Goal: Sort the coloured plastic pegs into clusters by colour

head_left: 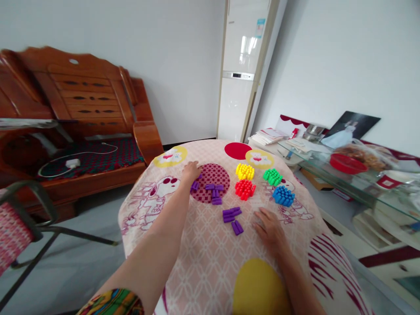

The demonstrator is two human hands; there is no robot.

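Observation:
My left hand (191,170) reaches to the far left of the table, curved over the tablecloth beside a few purple pegs (195,185). Its fingers look apart, though their undersides are hidden. More purple pegs (215,192) lie on the dark red printed circle. Nearer me is a loose group of purple pegs (231,214), with a pair (237,227) just below. To the right of these, my right hand (268,225) rests on the cloth with spread fingers and nothing in it. Beyond it stand clusters of yellow pegs (245,172), red pegs (245,189), green pegs (273,176) and blue pegs (284,196).
A patterned cloth (203,253) covers the round table. Right of it, a glass-topped stand (328,179) carries a red bowl (348,163), papers (269,136) and bags. On the left are a wooden bench (88,96) and a metal-framed chair (33,218). A tall white cabinet unit (238,100) stands behind.

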